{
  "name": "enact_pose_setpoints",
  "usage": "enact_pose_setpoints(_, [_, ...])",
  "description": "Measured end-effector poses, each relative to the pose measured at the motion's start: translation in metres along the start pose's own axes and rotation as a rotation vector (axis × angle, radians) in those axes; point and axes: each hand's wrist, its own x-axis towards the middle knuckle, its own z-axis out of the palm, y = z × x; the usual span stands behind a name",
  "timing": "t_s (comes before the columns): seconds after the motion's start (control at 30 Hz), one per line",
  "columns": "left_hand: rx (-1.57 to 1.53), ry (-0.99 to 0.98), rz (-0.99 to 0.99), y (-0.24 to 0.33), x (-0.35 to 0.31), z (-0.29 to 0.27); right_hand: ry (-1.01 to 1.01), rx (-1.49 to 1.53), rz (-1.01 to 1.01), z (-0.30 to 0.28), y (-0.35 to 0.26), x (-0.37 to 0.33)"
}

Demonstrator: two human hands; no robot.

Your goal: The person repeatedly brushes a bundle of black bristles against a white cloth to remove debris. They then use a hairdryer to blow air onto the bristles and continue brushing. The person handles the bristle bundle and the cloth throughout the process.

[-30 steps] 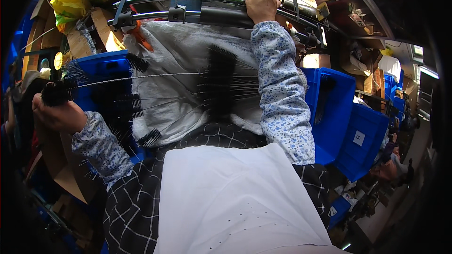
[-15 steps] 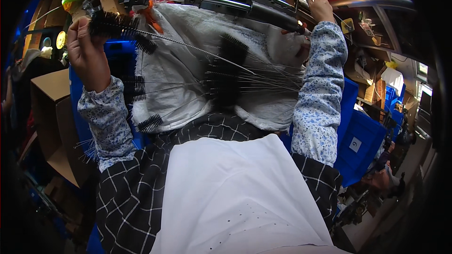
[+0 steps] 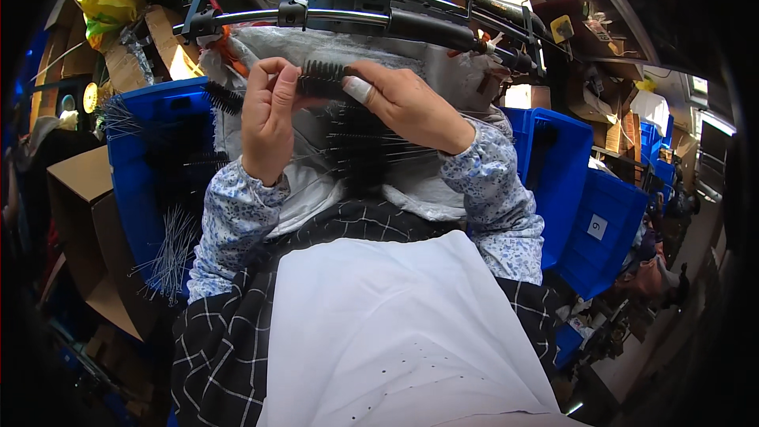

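The brush (image 3: 322, 77) is between the 2 hands, level with the fingertips and above the pile. The left hand (image 3: 269, 115) pinches its left end between thumb and fingers; the right hand (image 3: 411, 107), with a white wrap (image 3: 360, 89) on 1 digit, grips its right end. Its visible part is covered in black bristles; its stem cannot be made out.

Just below the hands, the pile of brushes (image 3: 360, 142) lies on a white sheet (image 3: 423, 202), heads bunched, stems running off under the right forearm. These heads look fully bristled, so I judge that stage done on them; whether the held brush needs more handling cannot be told.

Left of the left hand stands a blue bin (image 3: 130, 166). Wires (image 3: 172, 253) fan out at its near end, and only bare stems show there, so whether any bristling is left to do on them is unclear.

Beyond the hands run metal rods (image 3: 332, 17). Farther left are a carton (image 3: 83, 174) and a yellow bag (image 3: 111, 8); right of the right forearm stand 2 more blue bins (image 3: 605, 229).
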Motion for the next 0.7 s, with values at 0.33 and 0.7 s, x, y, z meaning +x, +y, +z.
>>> enact_pose_setpoints(0.33, [1.025, 0.431, -0.255, -0.01, -0.085, -0.183, 0.85, -0.981, 0.193, -0.083, 0.122, 0.067])
enact_pose_setpoints(0.7, [0.653, 0.55, -0.372, -0.018, -0.097, -0.186, 0.833, -0.909, 0.118, -0.086, 0.131, 0.074])
